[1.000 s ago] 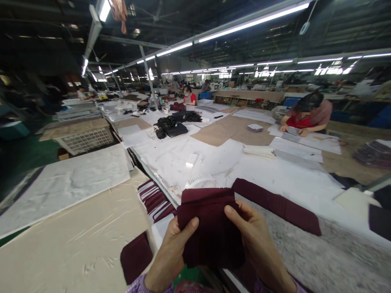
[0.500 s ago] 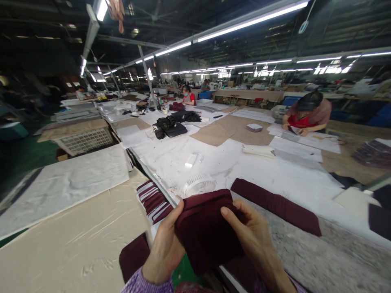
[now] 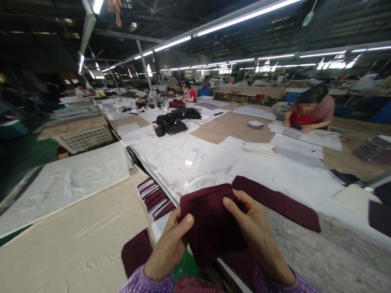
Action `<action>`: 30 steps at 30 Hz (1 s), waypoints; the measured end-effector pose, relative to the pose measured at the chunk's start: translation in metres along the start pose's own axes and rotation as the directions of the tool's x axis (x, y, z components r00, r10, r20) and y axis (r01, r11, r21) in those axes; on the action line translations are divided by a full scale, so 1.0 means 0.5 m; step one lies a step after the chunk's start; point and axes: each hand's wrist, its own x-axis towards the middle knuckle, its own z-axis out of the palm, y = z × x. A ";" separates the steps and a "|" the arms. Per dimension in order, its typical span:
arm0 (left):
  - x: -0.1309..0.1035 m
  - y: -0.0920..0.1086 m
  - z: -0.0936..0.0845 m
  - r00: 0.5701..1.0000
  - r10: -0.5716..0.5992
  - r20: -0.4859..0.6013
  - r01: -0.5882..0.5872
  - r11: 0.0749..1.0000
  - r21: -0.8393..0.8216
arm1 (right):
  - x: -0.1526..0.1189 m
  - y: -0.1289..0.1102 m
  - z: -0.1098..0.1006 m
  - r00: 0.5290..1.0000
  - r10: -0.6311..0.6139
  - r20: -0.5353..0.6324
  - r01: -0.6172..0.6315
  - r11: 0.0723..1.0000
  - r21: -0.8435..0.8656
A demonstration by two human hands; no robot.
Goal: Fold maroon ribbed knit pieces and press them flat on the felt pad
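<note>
Between my hands I hold up a dark maroon fabric piece (image 3: pixel 212 224), its top edge stretched between them. My left hand (image 3: pixel 172 240) grips its left side, thumb on the near face. My right hand (image 3: pixel 252 224) pinches the upper right corner between thumb and fingers. Behind the cloth, partly covered by it, stands a white fan (image 3: pixel 199 181). To the right lies a long stack of maroon pieces (image 3: pixel 276 201). Left of the cloth, maroon and white pieces (image 3: pixel 155 198) lie overlapped in a row. Another maroon piece (image 3: pixel 136 251) rests beside my left wrist.
A cream-covered table (image 3: pixel 73 228) spreads out at the left, with a crate (image 3: pixel 85 136) beyond it. Dark garments (image 3: pixel 174 122) lie heaped on the white-covered table (image 3: pixel 171 156). Across it, a co-worker (image 3: pixel 311 106) in a red apron bends over maroon cloth.
My left thumb has moved from the cloth's upper left edge down onto its near face. The fabric now hangs flatter and slightly farther right. The co-worker's hands now have maroon cloth.
</note>
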 end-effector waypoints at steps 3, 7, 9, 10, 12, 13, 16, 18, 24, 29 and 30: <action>0.009 -0.005 0.015 0.995 -0.031 -0.097 0.034 0.999 0.030 | 0.011 0.003 -0.002 0.998 0.019 0.064 -0.021 0.999 0.034; 0.035 0.007 0.012 0.967 -0.111 -0.229 0.094 0.992 -0.082 | 0.015 0.007 -0.010 0.971 0.055 0.234 -0.084 0.990 0.114; 0.045 0.015 -0.002 0.961 -0.116 -0.249 0.086 0.988 -0.130 | 0.009 0.009 -0.015 0.953 0.045 0.298 -0.096 0.983 0.157; 0.049 0.018 -0.009 0.959 -0.118 -0.256 0.080 0.985 -0.154 | 0.004 0.011 -0.018 0.943 0.033 0.330 -0.099 0.978 0.184; 0.054 0.022 -0.019 0.955 -0.123 -0.269 0.070 0.978 -0.199 | -0.007 0.015 -0.022 0.924 0.004 0.383 -0.102 0.966 0.237; 0.055 0.023 -0.021 0.955 -0.119 -0.272 0.061 0.975 -0.215 | -0.012 0.018 -0.023 0.915 -0.013 0.402 -0.095 0.964 0.248; 0.056 0.022 -0.020 0.962 -0.100 -0.254 0.037 0.969 -0.243 | -0.025 0.029 -0.020 0.913 -0.060 0.404 -0.034 0.975 0.222; 0.056 0.020 -0.016 0.969 -0.078 -0.236 0.017 0.968 -0.251 | -0.030 0.036 -0.015 0.931 -0.077 0.356 0.005 0.980 0.198; 0.054 0.011 -0.016 0.977 -0.045 -0.208 -0.016 0.959 -0.284 | -0.033 0.045 0.000 0.969 -0.240 0.060 0.236 0.969 0.067; 0.061 0.004 -0.011 0.989 -0.010 -0.144 -0.039 0.943 -0.331 | -0.055 0.031 0.013 0.728 -0.685 -0.020 0.653 0.703 -0.280; 0.063 0.001 -0.010 0.990 -0.008 -0.141 -0.039 0.943 -0.329 | -0.062 0.028 0.016 0.675 -0.738 0.013 0.707 0.642 -0.297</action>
